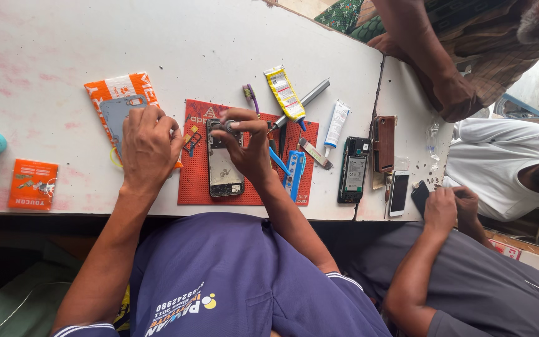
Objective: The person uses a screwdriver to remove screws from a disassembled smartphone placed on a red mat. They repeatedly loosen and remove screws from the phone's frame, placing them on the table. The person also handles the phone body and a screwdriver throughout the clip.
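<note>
An opened phone (224, 167) with its back off lies on a red work mat (193, 187) at the middle of the white table. My right hand (249, 145) is over the phone's far end, thumb and fingers pinched on a small grey tool (228, 126) held upright against the phone. My left hand (150, 146) lies to the left of the mat on an orange packet (115, 88) that carries a grey phone cover, fingers curled down onto it.
Past the mat lie a toothbrush (250, 97), a yellow tube (284, 92), a metal rod tool (310, 97), a white tube (337, 122), blue tools (294, 173), a second opened phone (353, 170), a brown case (384, 143) and a white phone (398, 192). Other people's hands (442, 209) are at the right.
</note>
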